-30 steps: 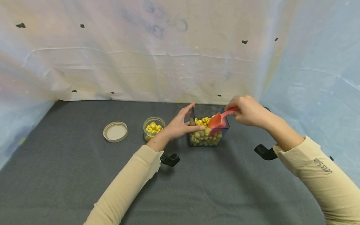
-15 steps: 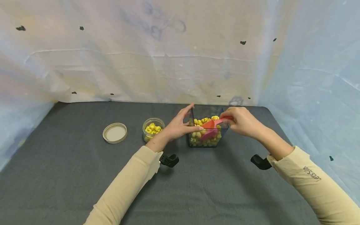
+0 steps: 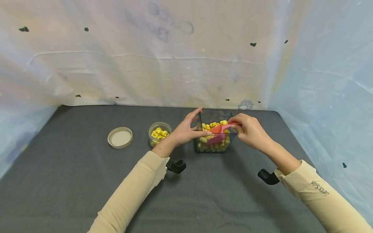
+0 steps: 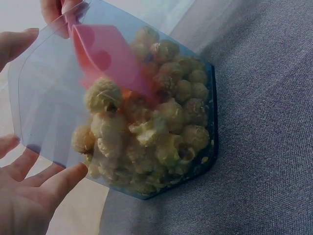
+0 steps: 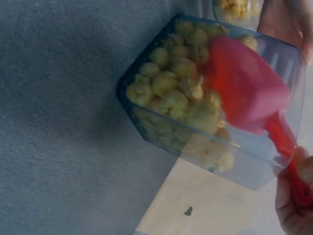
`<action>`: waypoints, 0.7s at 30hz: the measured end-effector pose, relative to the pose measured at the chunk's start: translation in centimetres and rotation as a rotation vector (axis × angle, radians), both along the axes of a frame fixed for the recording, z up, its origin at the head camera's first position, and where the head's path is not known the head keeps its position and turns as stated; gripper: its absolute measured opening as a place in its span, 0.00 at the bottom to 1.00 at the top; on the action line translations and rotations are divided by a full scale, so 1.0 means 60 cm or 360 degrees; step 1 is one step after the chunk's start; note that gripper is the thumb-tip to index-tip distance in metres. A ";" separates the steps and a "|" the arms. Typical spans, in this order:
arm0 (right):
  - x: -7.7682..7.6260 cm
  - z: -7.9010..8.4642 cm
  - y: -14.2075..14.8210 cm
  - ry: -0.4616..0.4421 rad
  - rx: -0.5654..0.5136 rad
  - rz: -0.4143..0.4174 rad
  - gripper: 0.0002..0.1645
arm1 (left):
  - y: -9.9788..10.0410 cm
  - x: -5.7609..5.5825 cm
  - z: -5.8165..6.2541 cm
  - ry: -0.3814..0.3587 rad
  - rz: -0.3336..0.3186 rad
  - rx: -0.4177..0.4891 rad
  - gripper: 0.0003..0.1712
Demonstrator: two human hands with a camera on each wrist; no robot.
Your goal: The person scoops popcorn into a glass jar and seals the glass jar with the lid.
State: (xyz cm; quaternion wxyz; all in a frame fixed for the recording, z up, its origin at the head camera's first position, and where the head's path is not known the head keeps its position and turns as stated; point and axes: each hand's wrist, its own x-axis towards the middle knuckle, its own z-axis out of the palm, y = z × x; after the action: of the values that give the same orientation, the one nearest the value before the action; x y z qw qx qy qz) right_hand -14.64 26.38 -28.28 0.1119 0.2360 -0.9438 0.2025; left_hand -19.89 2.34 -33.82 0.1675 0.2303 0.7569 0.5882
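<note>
A clear, dark-tinted square container (image 3: pixel 215 114) stands on the grey cloth with yellow popcorn (image 3: pixel 207 126) inside. My left hand (image 3: pixel 184 132) holds it at the left side, thumb along the near rim and fingers spread toward the far left corner. With my right hand (image 3: pixel 251 131) I pinch the handle of a pink scoop (image 5: pixel 252 85) at the container's right rim. The scoop's bowl is tilted down and left, its front edge in among the popcorn. Seen in the left wrist view, popcorn pieces lie against the scoop (image 4: pixel 110 56).
Left of the container, partly behind my left wrist, is a round clear jar (image 3: pixel 154 125) with some popcorn in it. A round pale lid (image 3: pixel 120 137) lies farther left. Behind the cloth-covered table (image 3: pixel 73 181) hangs a pale sheet (image 3: pixel 140 77).
My right hand has moved left and lower, pushing the scoop from the container's right side deeper into the popcorn. The left hand and the container have stayed in place.
</note>
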 end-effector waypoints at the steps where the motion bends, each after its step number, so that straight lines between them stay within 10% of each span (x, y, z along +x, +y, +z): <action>1: 0.002 -0.004 -0.001 0.0026 -0.0022 -0.0011 0.10 | 0.000 0.000 0.000 0.0002 -0.0001 -0.0005 0.55; 21: 0.002 -0.043 -0.026 0.0251 -0.0235 -0.0085 0.10 | 0.004 0.000 -0.002 -0.0014 0.0028 -0.0014 0.54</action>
State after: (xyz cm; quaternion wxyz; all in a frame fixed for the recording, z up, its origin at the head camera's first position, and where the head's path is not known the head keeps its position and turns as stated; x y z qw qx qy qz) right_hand -14.50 24.80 -30.85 0.2083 0.2172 -0.9205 0.2493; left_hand -19.89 2.59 -33.92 0.1667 0.2203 0.7606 0.5875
